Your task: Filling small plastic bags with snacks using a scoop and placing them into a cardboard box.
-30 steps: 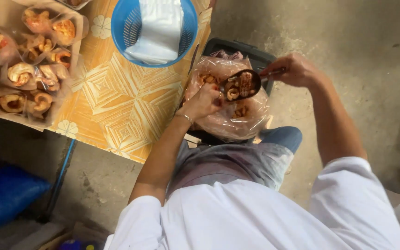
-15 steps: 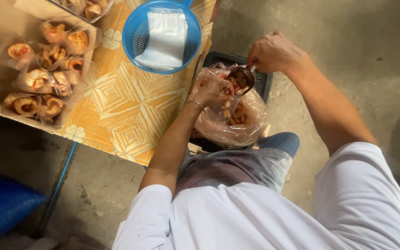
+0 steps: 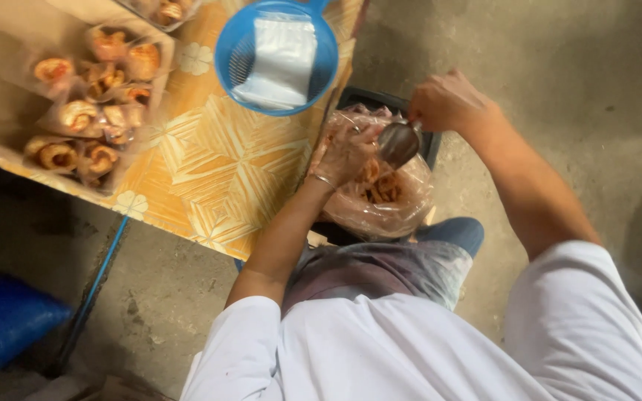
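Note:
My left hand [image 3: 345,152] grips the rim of a clear plastic bag [image 3: 403,208] of orange-brown fried snacks and holds its mouth apart. The bag rests in a dark tray [image 3: 369,98] beside the table. My right hand [image 3: 447,102] holds a metal scoop [image 3: 398,142] by its handle. The scoop's bowl tips down into the bag's mouth, right next to my left fingers. A thin bracelet sits on my left wrist.
A table with a yellow patterned cloth [image 3: 217,178] stands at the left. On it are a blue basket [image 3: 276,56] with folded clear bags and a cardboard tray [image 3: 9,152] of several packed snack bags. A blue sack [image 3: 1,319] lies on the concrete floor.
My right hand has swung the scoop from above the bag down into its mouth. My left hand has stayed on the bag's rim. The view has shifted slightly.

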